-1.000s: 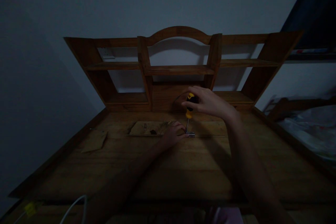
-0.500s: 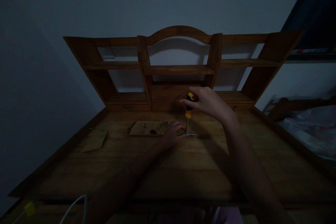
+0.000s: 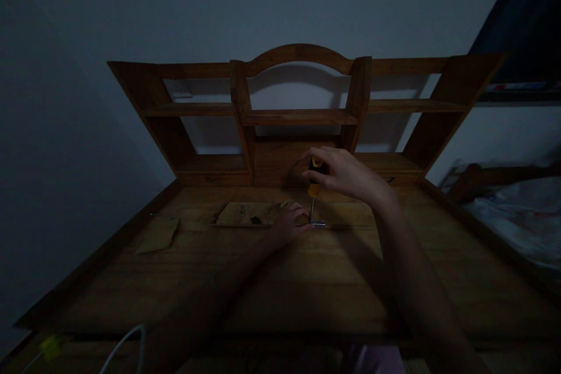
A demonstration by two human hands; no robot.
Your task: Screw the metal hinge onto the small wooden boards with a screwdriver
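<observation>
My right hand (image 3: 339,172) is closed round the handle of a yellow and black screwdriver (image 3: 314,190), which stands nearly upright with its shaft pointing down. The tip meets a small shiny metal piece, perhaps a hinge (image 3: 318,224), at the near edge of a wooden board (image 3: 350,213). My left hand (image 3: 289,223) rests on the board, its thumb and fingers curled in at the left end of the metal piece, beside the screwdriver tip. Whether those fingers grip the metal is hard to make out in the dim light.
Behind the desktop (image 3: 280,298) rises a wooden shelf unit (image 3: 298,117). A flat brown scrap (image 3: 158,234) lies at the left. Small dark bits (image 3: 255,220) sit on the board's left part. A white cable (image 3: 127,339) loops at the lower left edge.
My right hand has shifted its fingers on the screwdriver handle, with the index finger now reaching over the top. My left hand and the metal piece have stayed in place.
</observation>
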